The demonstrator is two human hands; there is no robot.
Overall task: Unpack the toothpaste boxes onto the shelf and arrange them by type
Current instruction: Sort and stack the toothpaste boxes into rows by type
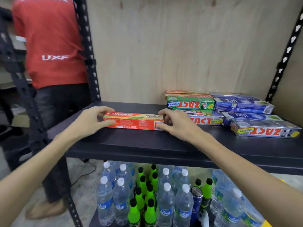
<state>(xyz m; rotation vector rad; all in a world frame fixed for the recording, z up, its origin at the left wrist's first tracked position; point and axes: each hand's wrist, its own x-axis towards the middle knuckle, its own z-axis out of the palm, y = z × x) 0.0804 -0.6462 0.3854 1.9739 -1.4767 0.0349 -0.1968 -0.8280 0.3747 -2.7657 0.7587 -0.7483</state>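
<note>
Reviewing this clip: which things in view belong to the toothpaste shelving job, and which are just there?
Part of the job:
- Colgate box, held at its ends by left hand and right hand
- green Zact box
- silver Zact boxes
- blue Saft boxes
- black shelf

Just there:
- water bottles
- green bottles
- person in red shirt

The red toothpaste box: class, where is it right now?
In the head view, the red toothpaste box lies on the dark shelf, left of centre, held between both hands.
</note>
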